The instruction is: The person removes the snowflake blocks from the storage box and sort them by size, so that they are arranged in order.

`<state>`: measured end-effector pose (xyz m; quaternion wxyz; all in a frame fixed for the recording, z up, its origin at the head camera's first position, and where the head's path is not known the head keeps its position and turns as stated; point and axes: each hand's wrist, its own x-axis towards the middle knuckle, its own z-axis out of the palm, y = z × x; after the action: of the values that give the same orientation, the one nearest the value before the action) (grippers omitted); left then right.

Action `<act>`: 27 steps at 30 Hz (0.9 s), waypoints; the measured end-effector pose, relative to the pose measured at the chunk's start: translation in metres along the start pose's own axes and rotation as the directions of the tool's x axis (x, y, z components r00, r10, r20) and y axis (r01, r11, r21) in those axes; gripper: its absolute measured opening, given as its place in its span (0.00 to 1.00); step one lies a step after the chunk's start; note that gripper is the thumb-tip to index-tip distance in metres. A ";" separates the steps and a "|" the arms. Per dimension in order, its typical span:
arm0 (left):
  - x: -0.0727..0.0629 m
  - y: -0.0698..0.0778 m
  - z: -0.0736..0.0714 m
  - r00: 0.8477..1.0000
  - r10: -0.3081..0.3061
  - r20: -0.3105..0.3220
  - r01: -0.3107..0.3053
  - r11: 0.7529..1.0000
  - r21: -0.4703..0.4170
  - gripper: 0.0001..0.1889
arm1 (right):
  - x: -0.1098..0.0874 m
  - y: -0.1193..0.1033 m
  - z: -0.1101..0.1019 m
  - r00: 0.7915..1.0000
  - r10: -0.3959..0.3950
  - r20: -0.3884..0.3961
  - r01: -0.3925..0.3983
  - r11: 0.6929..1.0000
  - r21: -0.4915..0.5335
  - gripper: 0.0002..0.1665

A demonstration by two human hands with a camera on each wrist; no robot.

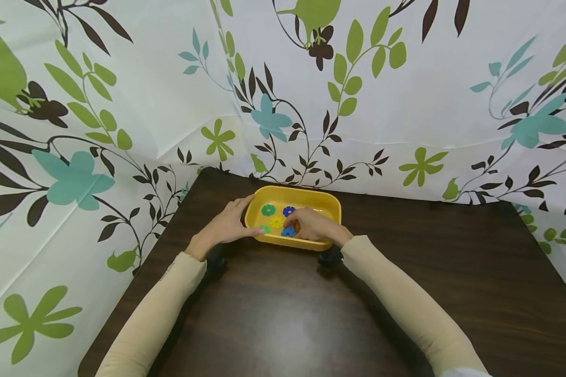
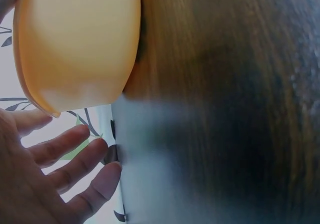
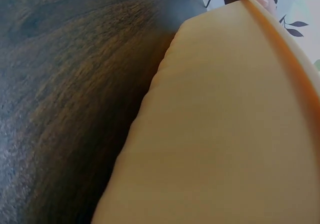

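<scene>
A yellow tray [image 1: 330, 205] lies on the dark table, holding several small notched plastic discs. A green disc [image 1: 268, 210] and a dark blue disc [image 1: 289, 211] are toward the far side. A yellow disc [image 1: 276, 222] is in the middle, a light green disc [image 1: 264, 229] beside the left thumb, and a blue disc [image 1: 288, 232] near the front wall. My left hand [image 1: 228, 222] steadies the tray's left end, thumb over the near rim, other fingers spread. Reaching over the near rim, my right hand [image 1: 313, 225] has curled fingers and pinches at the blue disc; its palm is hidden.
The dark wooden table [image 1: 283, 309] extends around the tray. Behind and to the left hangs a white cloth [image 1: 165, 94] printed with leaves, flowers and birds. A dark strap [image 1: 329, 257] shows under the right wrist. In the right wrist view, the tray's outer wall [image 3: 225, 109] fills the middle.
</scene>
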<state>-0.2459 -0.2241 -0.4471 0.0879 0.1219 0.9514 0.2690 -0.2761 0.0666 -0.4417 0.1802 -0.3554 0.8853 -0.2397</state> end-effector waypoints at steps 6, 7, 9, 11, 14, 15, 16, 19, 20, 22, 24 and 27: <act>-0.001 -0.001 0.002 1.000 0.010 0.010 -0.010 0.999 -0.038 0.64 | -0.009 -0.001 -0.004 0.996 0.046 -0.075 -0.043 0.999 0.030 0.23; -0.001 -0.001 0.003 1.000 0.012 0.010 -0.012 0.999 -0.040 0.64 | -0.011 -0.001 -0.006 0.995 0.054 -0.087 -0.051 0.998 0.037 0.24; -0.001 0.000 0.002 1.000 0.012 0.011 -0.012 0.999 -0.045 0.64 | -0.016 -0.002 -0.009 0.990 0.078 -0.116 -0.072 0.996 0.056 0.26; -0.001 0.000 0.002 1.000 0.014 0.011 -0.014 0.998 -0.053 0.63 | -0.021 -0.002 -0.012 0.984 0.096 -0.153 -0.084 0.993 0.079 0.28; -0.002 0.000 0.003 1.000 0.018 0.011 -0.017 0.997 -0.071 0.63 | -0.033 -0.001 -0.015 0.968 0.113 -0.226 -0.090 0.990 0.113 0.28; -0.001 0.000 0.003 1.000 0.020 0.009 -0.019 0.997 -0.075 0.63 | -0.037 0.000 -0.016 0.961 0.114 -0.253 -0.086 0.989 0.119 0.28; -0.001 0.000 0.004 1.000 0.021 0.007 -0.021 0.997 -0.078 0.63 | -0.042 0.001 -0.017 0.953 0.115 -0.280 -0.082 0.989 0.126 0.28; -0.002 -0.002 0.005 1.000 0.019 0.003 -0.019 0.997 -0.080 0.63 | -0.057 0.004 -0.019 0.929 0.125 -0.348 -0.078 0.986 0.147 0.28; -0.002 -0.002 0.005 1.000 0.018 0.003 -0.018 0.997 -0.081 0.63 | -0.061 0.005 -0.019 0.921 0.134 -0.365 -0.081 0.984 0.156 0.28; -0.002 -0.003 0.005 1.000 0.013 0.004 -0.013 0.997 -0.081 0.63 | -0.071 0.009 -0.021 0.906 0.159 -0.393 -0.094 0.979 0.178 0.29; -0.002 -0.003 0.006 1.000 0.009 0.003 -0.009 0.996 -0.085 0.64 | -0.081 0.014 -0.023 0.891 0.178 -0.418 -0.106 0.976 0.189 0.29; 0.000 -0.004 0.007 1.000 0.008 0.002 -0.008 0.996 -0.088 0.63 | -0.094 0.022 -0.025 0.868 0.191 -0.458 -0.115 0.975 0.190 0.29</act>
<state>-0.2451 -0.2241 -0.4548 0.0932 0.1219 0.9380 0.3109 -0.2364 0.1550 -0.4199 0.0042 -0.1993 0.9062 -0.3728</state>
